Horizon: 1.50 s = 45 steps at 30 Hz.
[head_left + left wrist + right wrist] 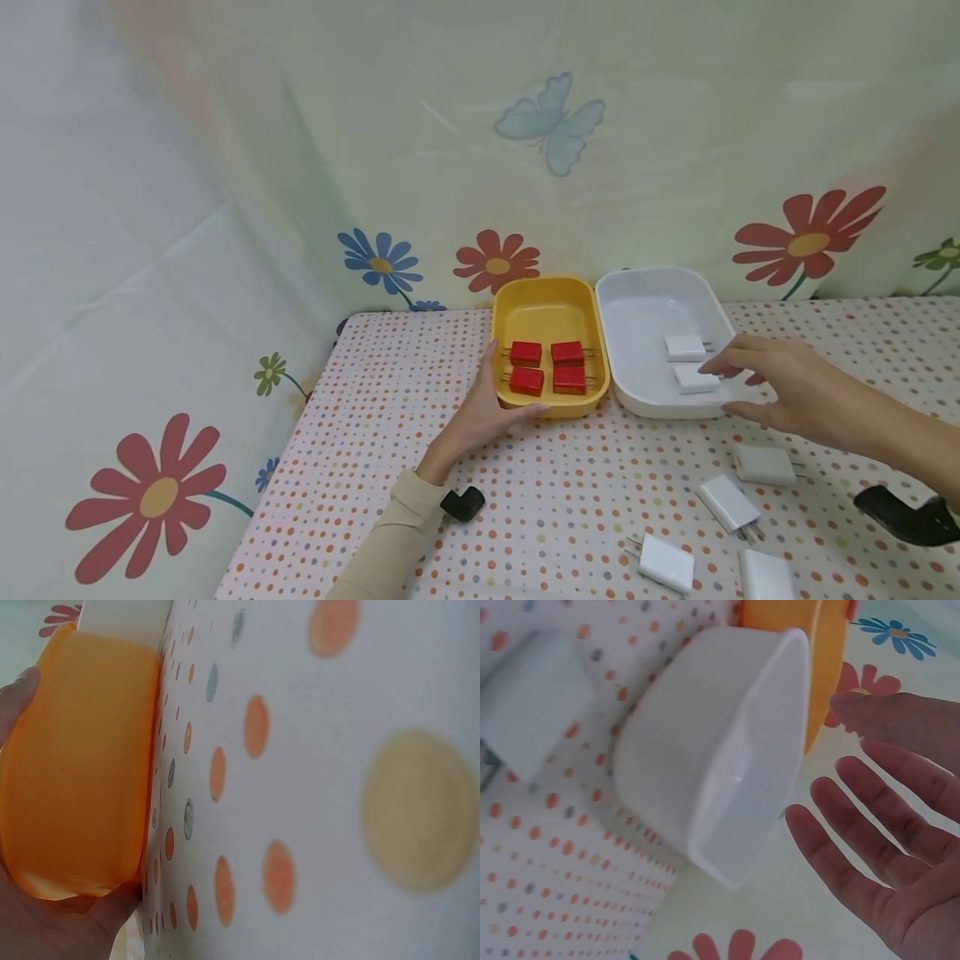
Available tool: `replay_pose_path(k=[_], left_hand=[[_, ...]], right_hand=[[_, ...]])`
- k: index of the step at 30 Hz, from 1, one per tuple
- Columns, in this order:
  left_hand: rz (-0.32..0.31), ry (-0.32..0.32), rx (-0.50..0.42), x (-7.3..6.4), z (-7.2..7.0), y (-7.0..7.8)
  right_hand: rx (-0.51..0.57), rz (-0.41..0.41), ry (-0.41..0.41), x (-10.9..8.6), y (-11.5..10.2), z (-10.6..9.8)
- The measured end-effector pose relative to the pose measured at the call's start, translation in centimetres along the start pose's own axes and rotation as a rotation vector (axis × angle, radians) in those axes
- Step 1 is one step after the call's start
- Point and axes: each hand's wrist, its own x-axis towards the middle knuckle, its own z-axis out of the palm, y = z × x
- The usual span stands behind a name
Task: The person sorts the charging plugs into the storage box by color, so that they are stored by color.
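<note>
A yellow tray [543, 321] holds several red plug adapters [568, 381] in two rows. My left hand [482, 412] grips its near left corner, fingers along the left side and thumb across the front wall. Beside it on the right stands a white tray [636, 321] with two white plug adapters [684, 347] towards its right side. Over that tray's near right rim is my right hand [772, 383], fingers spread and nothing between them. The right wrist view shows its fingers [840, 855] apart, beside the white tray's wall.
Several more white plug adapters [666, 564] lie loose on the dotted tablecloth [540, 500], in front of the white tray and below my right arm. Behind both trays hangs a flowered curtain [645, 208]. Black straps [462, 504] show near both wrists.
</note>
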Motion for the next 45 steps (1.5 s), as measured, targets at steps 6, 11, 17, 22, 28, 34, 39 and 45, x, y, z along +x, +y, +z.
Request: replay_pose_path(k=[6, 11, 17, 22, 28, 34, 39, 45], left_hand=[[0.014, -0.006, -0.011, 0.1, 0.1, 0.2], [-0.003, -0.006, 0.001, 0.0, 0.1, 0.0], [-0.003, -0.001, -0.007, -0.1, 0.1, 0.0], [-0.005, -0.006, -0.012, 0.0, 0.1, 0.0], [-0.005, -0.009, -0.018, 0.0, 0.0, -0.3], [-0.013, -0.007, -0.015, 0.0, 0.0, -0.3], [-0.002, -0.010, -0.019, 0.1, 0.1, -0.3], [0.001, -0.004, -0.009, 0.1, 0.1, -0.4]], right_hand=[[0.011, 0.078, -0.069, -3.6, 1.7, 2.0], [0.005, 0.134, -0.103, -5.5, 3.1, 3.8], [0.041, 0.192, -0.105, -5.8, 4.0, 5.1], [0.048, 0.203, -0.092, -5.8, 4.1, 5.9], [0.052, 0.166, -0.082, -5.7, 4.4, 6.9], [0.030, 0.139, -0.085, -5.3, 4.7, 7.4], [0.013, 0.160, -0.106, -5.5, 4.7, 7.7], [-0.012, 0.144, -0.102, -5.5, 4.8, 7.8]])
